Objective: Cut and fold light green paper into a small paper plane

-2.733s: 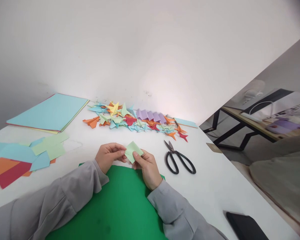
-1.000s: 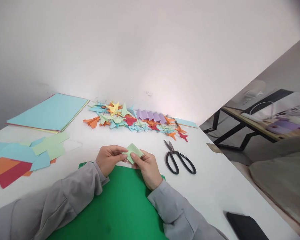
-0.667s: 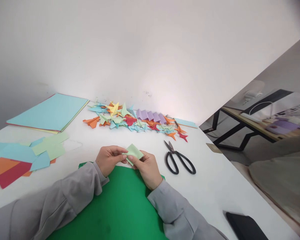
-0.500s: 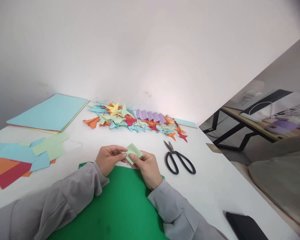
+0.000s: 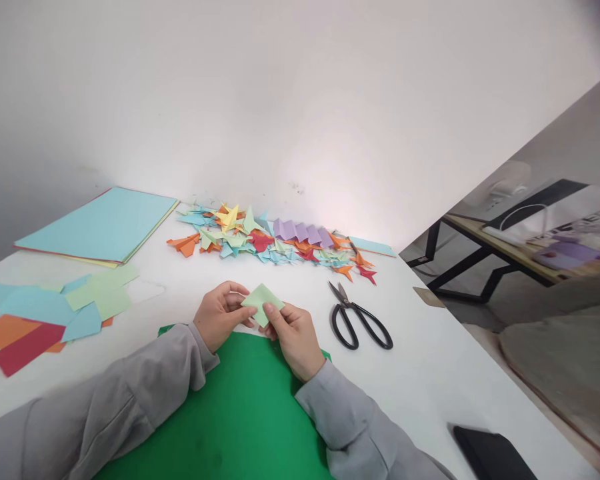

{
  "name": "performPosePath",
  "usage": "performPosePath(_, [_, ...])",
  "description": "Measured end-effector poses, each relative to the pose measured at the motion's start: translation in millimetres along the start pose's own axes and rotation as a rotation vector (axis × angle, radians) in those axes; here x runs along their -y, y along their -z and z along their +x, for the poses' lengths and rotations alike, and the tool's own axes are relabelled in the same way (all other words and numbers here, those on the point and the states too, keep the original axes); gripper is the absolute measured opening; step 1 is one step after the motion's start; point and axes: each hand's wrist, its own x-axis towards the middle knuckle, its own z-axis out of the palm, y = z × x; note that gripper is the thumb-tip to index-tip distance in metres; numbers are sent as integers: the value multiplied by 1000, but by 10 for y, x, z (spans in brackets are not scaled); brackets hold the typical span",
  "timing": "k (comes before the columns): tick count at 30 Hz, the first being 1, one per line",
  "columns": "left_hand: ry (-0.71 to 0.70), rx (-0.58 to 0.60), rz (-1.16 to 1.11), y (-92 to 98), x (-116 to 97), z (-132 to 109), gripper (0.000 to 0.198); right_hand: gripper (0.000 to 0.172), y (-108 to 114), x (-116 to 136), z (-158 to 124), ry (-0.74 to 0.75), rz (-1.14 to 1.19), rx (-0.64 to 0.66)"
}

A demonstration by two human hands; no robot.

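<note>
Centrally, the left hand [image 5: 221, 324] and the right hand [image 5: 294, 335] hold a small folded piece of pale green paper [image 5: 263, 304] between them, just above the far edge of a dark green sheet [image 5: 240, 413] that lies on the white table [image 5: 430, 373]. Each grip is closed on the paper: the left thumb and fingertips pinch its left corner, and the right thumb and forefinger pinch its lower right edge. The piece is slightly raised and shows a diamond outline; whether it touches the table cannot be told. Both forearms wear grey sleeves [image 5: 130, 393] and lie over the dark green sheet.

Right of the hands, near but apart from them, a pair of black-handled scissors [image 5: 363, 325] lies flat with its tips pointing away. Along the far edge of the table, against the white wall, runs a row of folded paper figures [image 5: 250, 241] in orange, blue, yellow, green and red, with a purple pleated strip [image 5: 303, 232] among them. At far left lies a stack of coloured sheets [image 5: 100, 227], light blue on top. Nearer on the left, loose offcuts [image 5: 55, 310] in blue, pale green, orange and red overlap one another. At the near right corner of the table lies a flat black object [image 5: 485, 453], partly cut off by the frame. Beyond the table's right edge stands a second table [image 5: 505, 248] with black legs, blurred.
</note>
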Motion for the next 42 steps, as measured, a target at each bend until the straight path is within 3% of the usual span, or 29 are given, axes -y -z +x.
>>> performPosePath(9, [13,-50,-46,72,52,45,34,38,-1,0,1,34,-18,99])
performPosePath(18, [71,60,-74,77,45,54,27,36,27,3,-7,13,23,70])
performPosePath(29, [96,-147,-182,42,16,53,28,36,-16,39,-81,127,-220,198])
performPosePath(35, [44,-146,-162,50,32,64,26,31,-11,66,-94,192,-161,57])
performPosePath(42, [40,-165,-102,64,61,62,25,25,-15,45,-75,129,-25,-74])
